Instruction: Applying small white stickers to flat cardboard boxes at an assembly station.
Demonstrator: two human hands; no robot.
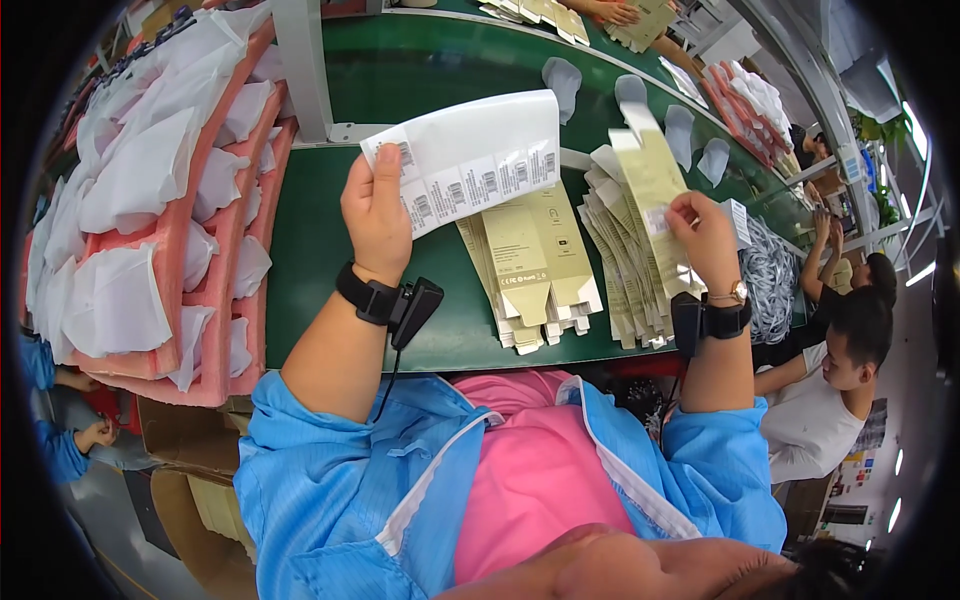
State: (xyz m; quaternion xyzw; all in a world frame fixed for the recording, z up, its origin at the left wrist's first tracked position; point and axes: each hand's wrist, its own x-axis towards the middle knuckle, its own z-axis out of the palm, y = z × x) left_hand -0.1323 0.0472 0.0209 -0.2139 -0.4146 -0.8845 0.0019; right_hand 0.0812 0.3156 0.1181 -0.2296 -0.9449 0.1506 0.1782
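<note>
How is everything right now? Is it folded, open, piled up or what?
Left hand: closed on the label sheet
Label sheet: held up, gently curved
Right hand: fingers at the raised carton; grip unclear
Raised carton: flat
Middle cartons: flat, stacked
Right cartons: flat, overlapping
Pink trays: stacked, loaded
Grey items: heaped
Blue jacket: open in front

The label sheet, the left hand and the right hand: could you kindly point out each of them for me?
Label sheet (474,158): head view, near the middle of its white face.
Left hand (380,220): head view, middle of the hand, below the thumb.
Right hand (710,241): head view, on the back of the hand.
</note>
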